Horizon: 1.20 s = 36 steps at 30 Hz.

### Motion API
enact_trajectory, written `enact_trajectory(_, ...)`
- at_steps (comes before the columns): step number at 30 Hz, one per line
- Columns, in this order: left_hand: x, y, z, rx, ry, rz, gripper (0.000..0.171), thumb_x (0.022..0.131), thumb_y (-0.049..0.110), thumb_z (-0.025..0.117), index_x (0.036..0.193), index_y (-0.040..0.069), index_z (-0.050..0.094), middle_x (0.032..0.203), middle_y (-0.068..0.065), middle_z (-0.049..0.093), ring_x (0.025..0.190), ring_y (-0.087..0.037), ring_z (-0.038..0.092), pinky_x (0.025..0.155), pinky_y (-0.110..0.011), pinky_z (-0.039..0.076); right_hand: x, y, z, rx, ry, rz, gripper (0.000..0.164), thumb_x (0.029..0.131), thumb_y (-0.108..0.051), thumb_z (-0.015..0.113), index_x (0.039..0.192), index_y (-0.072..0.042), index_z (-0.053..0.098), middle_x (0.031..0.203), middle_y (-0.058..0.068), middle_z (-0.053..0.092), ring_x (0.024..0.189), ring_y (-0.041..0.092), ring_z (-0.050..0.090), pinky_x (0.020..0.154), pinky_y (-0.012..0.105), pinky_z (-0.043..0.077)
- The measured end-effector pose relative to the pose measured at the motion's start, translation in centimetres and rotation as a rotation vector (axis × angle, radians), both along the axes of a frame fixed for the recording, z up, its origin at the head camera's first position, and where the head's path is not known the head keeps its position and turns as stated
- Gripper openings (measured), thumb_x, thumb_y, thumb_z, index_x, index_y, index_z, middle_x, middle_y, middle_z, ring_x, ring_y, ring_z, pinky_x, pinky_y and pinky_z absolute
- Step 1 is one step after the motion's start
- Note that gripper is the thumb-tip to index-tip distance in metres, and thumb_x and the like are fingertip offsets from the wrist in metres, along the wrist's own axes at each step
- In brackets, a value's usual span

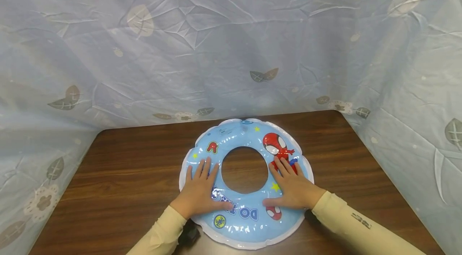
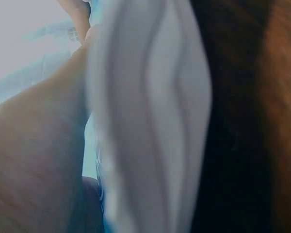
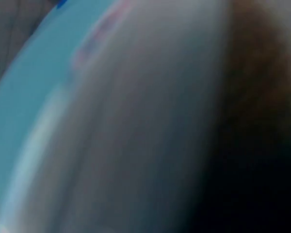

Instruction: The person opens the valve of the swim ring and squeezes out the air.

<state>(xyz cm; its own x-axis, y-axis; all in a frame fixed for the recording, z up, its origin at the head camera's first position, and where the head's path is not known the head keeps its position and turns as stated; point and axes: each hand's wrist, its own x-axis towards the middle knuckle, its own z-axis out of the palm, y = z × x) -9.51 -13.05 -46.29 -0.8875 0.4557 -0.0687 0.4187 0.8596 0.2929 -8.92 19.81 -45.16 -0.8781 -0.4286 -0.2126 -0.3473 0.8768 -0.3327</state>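
Observation:
An inflated swim ring [image 1: 234, 134], light blue with a white scalloped edge, lies flat on the table. Red cartoon figures, yellow stars and lettering are printed on it. My left hand [image 1: 198, 193] rests on its left side, fingers spread straight and thumb pointing inward. On the ring's right side my right hand [image 1: 294, 189] lies likewise, fingers extended over a red figure. Close up in the left wrist view, the ring's white rim [image 2: 150, 116] stands beside the left hand [image 2: 36, 141]. The blurred rim [image 3: 131, 121] and blue surface fill much of the right wrist view.
The dark wood-grain table [image 1: 137, 175] extends to both sides of the ring. Pale blue curtain fabric [image 1: 216, 46] with leaf and flower prints hangs behind it and along both sides. A small black object [image 1: 189, 234] is by the left wrist.

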Motion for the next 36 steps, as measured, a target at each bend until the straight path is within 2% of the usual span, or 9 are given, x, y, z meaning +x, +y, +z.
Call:
enact_trajectory(13, 0.2, 0.1, -0.2, 0.005, 0.007, 0.003, 0.127, 0.073, 0.085, 0.068, 0.162, 0.005, 0.029, 0.17, -0.024, 0.015, 0.157, -0.046, 0.01, 0.119, -0.074, 0.005, -0.3, -0.1, 0.3, 0.031, -0.011, 0.004, 0.116, 0.08, -0.081, 0.061, 0.163, -0.007, 0.029, 0.172, 0.019, 0.013, 0.157, 0.046, 0.008, 0.119, 0.073, 0.004)
enact_trajectory(21, -0.7, 0.2, 0.4, -0.016, 0.024, -0.025, 0.127, 0.072, 0.086, 0.066, 0.163, 0.007, 0.028, 0.171, -0.022, 0.012, 0.158, -0.045, 0.007, 0.12, -0.072, 0.003, -0.8, 0.1, 0.9, 0.032, 0.053, 0.028, 0.117, 0.082, -0.083, 0.058, 0.162, -0.002, 0.028, 0.171, 0.023, 0.015, 0.157, 0.046, 0.009, 0.119, 0.074, 0.004)
enact_trajectory(30, -1.5, 0.2, 0.6, -0.007, 0.006, -0.025, 0.126, 0.073, 0.088, 0.064, 0.164, 0.008, 0.028, 0.172, -0.021, 0.011, 0.158, -0.044, 0.006, 0.12, -0.072, 0.005, -2.0, 0.4, 1.0, 0.041, 0.049, -0.014, 0.121, 0.078, -0.083, 0.062, 0.163, -0.003, 0.027, 0.171, 0.023, 0.015, 0.157, 0.046, 0.012, 0.117, 0.076, 0.006)
enact_trajectory(36, -1.7, 0.2, 0.5, 0.015, 0.016, -0.029, 0.123, 0.073, 0.083, 0.069, 0.162, 0.006, 0.032, 0.171, -0.023, 0.014, 0.157, -0.047, 0.011, 0.118, -0.074, 0.009, -2.2, 0.4, 0.8, 0.026, 0.022, -0.025, 0.122, 0.078, -0.082, 0.063, 0.164, -0.005, 0.026, 0.171, 0.023, 0.014, 0.156, 0.047, 0.011, 0.116, 0.077, 0.007)
